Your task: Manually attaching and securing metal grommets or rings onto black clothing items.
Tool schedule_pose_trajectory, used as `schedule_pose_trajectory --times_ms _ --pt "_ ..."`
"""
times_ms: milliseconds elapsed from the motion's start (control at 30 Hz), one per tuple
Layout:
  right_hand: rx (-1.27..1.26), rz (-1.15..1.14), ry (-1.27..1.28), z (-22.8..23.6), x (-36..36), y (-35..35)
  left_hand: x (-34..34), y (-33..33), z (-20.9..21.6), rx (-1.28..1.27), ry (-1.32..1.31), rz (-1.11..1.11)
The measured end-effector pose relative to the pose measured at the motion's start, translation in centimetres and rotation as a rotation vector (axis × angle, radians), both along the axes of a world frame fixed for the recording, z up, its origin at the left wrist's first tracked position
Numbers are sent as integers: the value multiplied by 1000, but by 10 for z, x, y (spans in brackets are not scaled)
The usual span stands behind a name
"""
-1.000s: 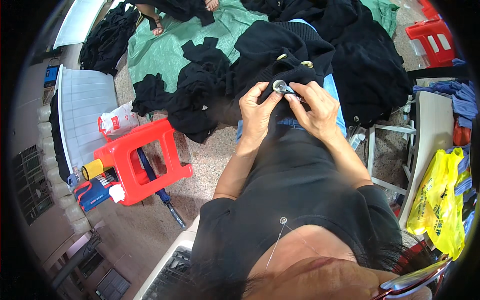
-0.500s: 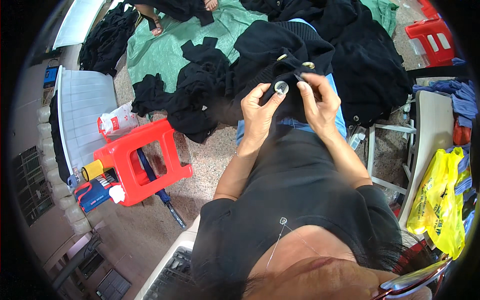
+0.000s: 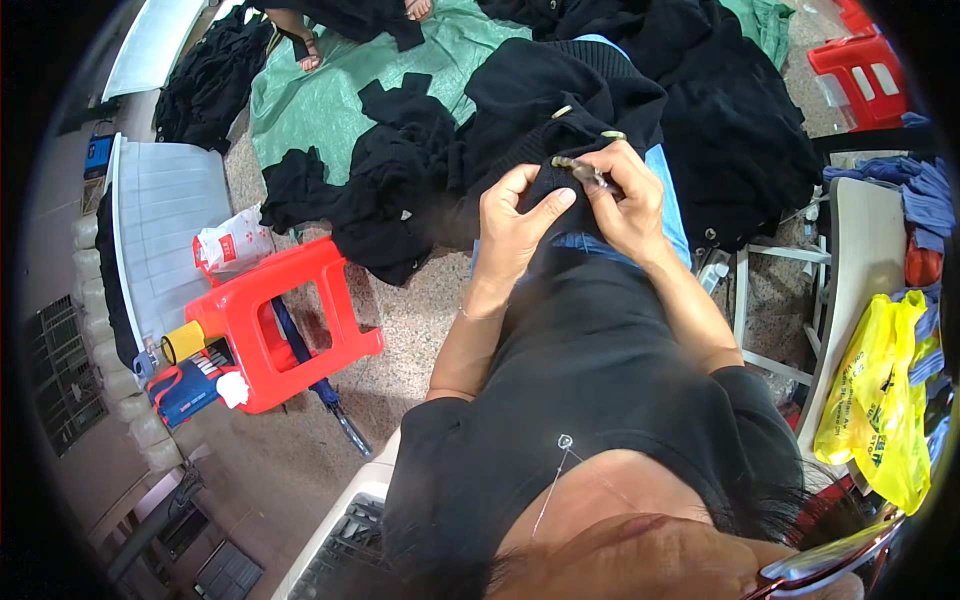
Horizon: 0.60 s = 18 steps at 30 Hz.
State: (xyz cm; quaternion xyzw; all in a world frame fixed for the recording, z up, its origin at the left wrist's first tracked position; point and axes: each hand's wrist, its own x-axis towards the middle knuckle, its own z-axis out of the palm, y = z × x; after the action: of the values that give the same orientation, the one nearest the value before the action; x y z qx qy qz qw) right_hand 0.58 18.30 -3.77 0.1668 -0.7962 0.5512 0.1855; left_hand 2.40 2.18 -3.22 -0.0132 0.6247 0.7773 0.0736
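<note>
A black knit cardigan (image 3: 560, 85) with ribbed edging and large pale buttons lies across my lap. My left hand (image 3: 515, 220) is closed on its edge, thumb on top, just below a button (image 3: 563, 162) now seen nearly edge-on. In my right hand (image 3: 630, 200) is a small, dark, shiny tool that looks like thread snips (image 3: 592, 176); the fingers cover most of it. Its tip points toward that button, and I cannot tell whether they touch. Two more pale buttons, one of them the upper button (image 3: 562, 111), show on the cloth beyond my hands.
Black garments (image 3: 400, 160) lie on a green sheet (image 3: 310, 110) ahead, near another person's foot (image 3: 311, 52). To the left are a red stool (image 3: 300, 330) and a pale plastic tub (image 3: 175, 220). A yellow bag (image 3: 880, 400) hangs beside a chair (image 3: 865, 260) on the right.
The button by my left thumb has turned from face-up to nearly edge-on. My right hand has turned and moved slightly left, and the shiny tool in it now shows.
</note>
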Motion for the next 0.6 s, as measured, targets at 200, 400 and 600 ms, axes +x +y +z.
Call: schedule_pose_trajectory --times_ms 200,400,600 --pt "-502 80 -419 -15 5 -11 -6 6 -5 -183 181 91" --pt "-482 23 -368 -18 4 -8 -4 5 -18 -343 201 157" --pt "184 -40 15 1 8 11 -2 0 -23 -362 218 166"
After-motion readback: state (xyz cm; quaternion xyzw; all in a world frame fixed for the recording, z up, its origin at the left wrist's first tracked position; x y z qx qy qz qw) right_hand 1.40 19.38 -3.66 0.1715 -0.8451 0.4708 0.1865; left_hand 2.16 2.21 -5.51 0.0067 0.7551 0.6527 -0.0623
